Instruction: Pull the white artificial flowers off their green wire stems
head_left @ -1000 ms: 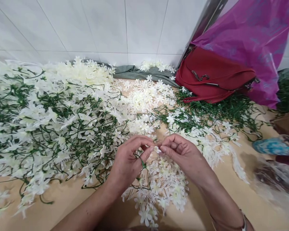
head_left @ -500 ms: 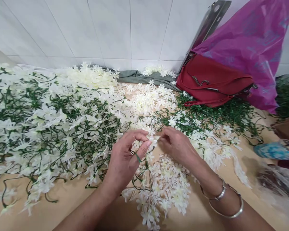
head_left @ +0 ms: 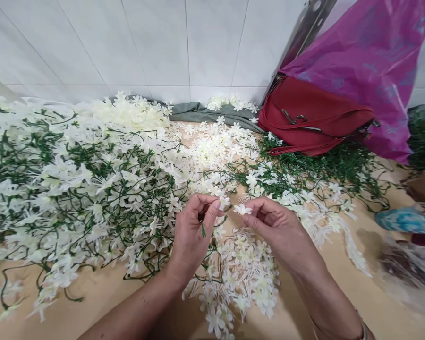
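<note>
Two hands just drew apart mid-frame: left hand (head_left: pixel 193 231) pinches a stem (head_left: pixel 202 230), right hand (head_left: pixel 276 226) pinches a flower (head_left: pixel 241 209), unattached.

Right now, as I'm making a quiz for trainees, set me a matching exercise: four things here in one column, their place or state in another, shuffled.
1 left hand
2 right hand
3 red bag
4 grey cloth

a pinches a white blossom
b lies along the foot of the tiled wall
c pinches a green stem
d rests against purple plastic

Pairs: 1-c, 2-a, 3-d, 4-b.
</note>
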